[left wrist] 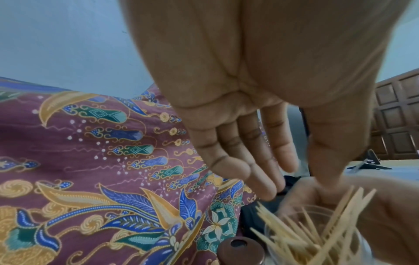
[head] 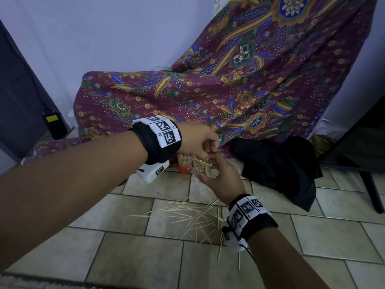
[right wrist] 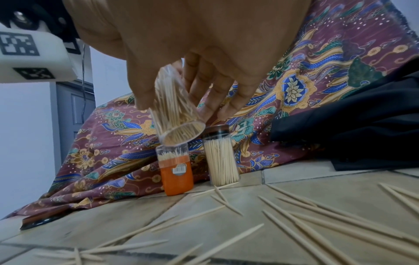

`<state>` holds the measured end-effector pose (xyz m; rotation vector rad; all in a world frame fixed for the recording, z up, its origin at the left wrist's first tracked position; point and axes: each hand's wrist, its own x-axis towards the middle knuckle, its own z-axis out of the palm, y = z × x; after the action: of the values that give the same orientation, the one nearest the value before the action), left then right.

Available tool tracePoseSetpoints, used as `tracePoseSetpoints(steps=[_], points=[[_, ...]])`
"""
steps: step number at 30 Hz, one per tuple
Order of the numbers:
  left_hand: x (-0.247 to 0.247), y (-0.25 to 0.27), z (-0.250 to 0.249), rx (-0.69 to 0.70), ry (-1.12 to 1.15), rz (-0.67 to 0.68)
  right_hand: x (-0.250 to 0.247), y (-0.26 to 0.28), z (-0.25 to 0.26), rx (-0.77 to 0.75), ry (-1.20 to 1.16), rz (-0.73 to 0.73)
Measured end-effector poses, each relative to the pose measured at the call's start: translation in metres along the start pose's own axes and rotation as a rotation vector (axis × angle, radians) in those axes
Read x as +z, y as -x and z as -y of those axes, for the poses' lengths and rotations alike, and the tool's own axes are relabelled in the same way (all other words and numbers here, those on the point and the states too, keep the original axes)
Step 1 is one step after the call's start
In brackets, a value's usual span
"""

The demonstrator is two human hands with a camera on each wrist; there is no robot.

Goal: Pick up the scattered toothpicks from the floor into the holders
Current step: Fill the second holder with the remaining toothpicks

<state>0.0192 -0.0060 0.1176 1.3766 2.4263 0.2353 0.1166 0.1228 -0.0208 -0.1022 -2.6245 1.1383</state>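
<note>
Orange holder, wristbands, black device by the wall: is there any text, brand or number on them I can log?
No readable text anywhere.
orange holder: barcode sticker, digits too blurred.
wristbands: square coded markers only; tiny characters beside them, too small.
black device: yellow label, nothing legible.

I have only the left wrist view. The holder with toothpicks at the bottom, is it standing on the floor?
Observer: No, the right hand holds the clear holder tilted, off the floor.
Operator: Are toothpicks left on the floor?
Observer: Yes, many scattered toothpicks lie on the tiled floor near the right wrist.
</note>
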Motion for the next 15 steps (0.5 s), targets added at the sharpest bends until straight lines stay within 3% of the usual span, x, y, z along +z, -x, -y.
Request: tracePoseSetpoints(steps=[10,15], points=[[0.010,0.000,-0.001,0.132,-0.002,-0.049,-0.007,0.002,0.001,0.003,-0.020,-0.009],[0.020,-0.002,-0.004,0.168,-0.125,0.021,-0.009,0.001,0.002,0.023,-0.062,-0.008]])
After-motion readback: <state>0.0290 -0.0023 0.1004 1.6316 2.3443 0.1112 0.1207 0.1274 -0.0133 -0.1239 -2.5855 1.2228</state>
